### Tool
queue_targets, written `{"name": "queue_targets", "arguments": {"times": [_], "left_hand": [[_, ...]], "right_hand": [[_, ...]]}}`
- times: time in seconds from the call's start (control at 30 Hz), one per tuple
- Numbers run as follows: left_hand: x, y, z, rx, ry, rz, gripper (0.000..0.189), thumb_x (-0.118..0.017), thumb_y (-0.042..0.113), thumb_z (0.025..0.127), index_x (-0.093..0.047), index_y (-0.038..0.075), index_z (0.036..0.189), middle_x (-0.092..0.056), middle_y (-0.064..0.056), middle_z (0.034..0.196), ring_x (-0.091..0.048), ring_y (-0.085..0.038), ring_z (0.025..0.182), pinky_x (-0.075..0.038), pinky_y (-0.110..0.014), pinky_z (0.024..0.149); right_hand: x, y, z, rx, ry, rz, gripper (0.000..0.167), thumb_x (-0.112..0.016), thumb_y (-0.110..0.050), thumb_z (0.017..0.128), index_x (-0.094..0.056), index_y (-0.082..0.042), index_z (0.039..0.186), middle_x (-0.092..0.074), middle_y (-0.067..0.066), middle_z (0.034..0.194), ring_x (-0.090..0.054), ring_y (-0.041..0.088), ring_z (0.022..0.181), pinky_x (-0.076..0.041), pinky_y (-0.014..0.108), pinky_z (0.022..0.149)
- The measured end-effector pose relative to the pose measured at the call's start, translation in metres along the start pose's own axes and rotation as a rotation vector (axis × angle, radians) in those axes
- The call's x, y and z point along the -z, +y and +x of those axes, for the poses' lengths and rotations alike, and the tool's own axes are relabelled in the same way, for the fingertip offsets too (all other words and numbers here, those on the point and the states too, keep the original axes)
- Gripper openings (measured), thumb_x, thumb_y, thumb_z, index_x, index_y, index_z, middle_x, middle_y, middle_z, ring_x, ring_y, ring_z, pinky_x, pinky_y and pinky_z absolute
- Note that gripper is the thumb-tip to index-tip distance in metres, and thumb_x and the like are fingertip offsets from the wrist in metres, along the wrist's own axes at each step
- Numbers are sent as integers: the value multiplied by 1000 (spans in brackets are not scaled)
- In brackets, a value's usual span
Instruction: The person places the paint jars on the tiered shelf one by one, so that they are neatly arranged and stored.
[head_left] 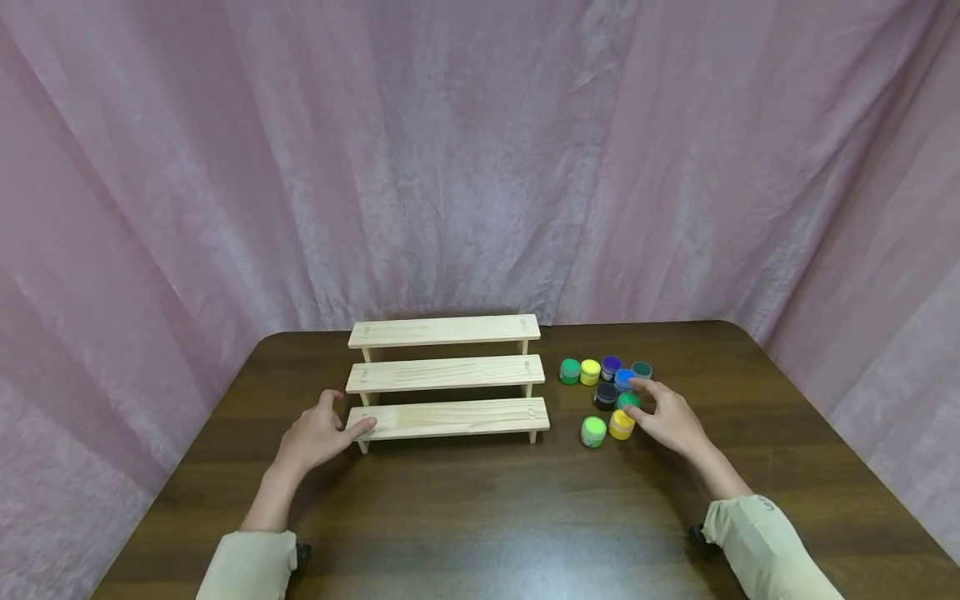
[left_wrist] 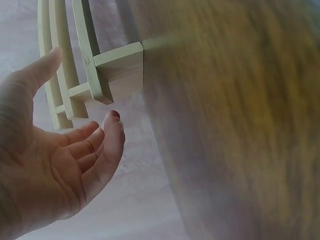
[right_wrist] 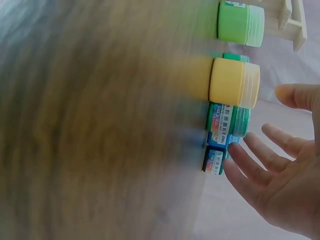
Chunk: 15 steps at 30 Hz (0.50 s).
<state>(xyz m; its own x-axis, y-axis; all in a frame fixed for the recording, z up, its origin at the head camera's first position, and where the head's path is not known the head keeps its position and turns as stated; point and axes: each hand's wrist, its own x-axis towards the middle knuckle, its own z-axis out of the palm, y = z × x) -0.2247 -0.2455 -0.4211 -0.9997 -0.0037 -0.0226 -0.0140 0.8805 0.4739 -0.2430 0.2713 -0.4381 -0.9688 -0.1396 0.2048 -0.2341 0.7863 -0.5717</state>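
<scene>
A three-tier wooden shelf (head_left: 448, 373) of pale boards stands on the dark table, left of the middle. My left hand (head_left: 315, 435) is at its left end, thumb over the end of the lowest board and the other fingers beside it; whether the thumb touches cannot be told. My right hand (head_left: 671, 419) hovers at the right side of a cluster of small paint jars, fingers spread and holding nothing. Nearest to it are a yellow-orange jar (right_wrist: 227, 82), a green jar (right_wrist: 226, 120) and a blue jar (head_left: 624, 380). A light green jar (head_left: 593, 432) stands at the front.
Farther back in the cluster are a black jar (head_left: 606, 396), a purple jar (head_left: 611, 367), a yellow jar (head_left: 590, 372), a green jar (head_left: 570, 371) and a dark green jar (head_left: 641, 370). A pink curtain (head_left: 480, 158) hangs behind the wooden table (head_left: 465, 517).
</scene>
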Motion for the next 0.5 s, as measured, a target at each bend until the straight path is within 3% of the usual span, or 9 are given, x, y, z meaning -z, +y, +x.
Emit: {"name": "queue_targets", "arguments": {"times": [0.5], "left_hand": [[-4,-4,3,-31,-22,-6,87,-70,59,80,-41,-2,135,-63,-11,91,-58,-20,74,-42,-31,59]], "right_hand": [[-11,-3,16,-35,-24,107,51,-63,-19,94,-49,7,136,-56,28,134,-57,45,116,-46,55,98]]}}
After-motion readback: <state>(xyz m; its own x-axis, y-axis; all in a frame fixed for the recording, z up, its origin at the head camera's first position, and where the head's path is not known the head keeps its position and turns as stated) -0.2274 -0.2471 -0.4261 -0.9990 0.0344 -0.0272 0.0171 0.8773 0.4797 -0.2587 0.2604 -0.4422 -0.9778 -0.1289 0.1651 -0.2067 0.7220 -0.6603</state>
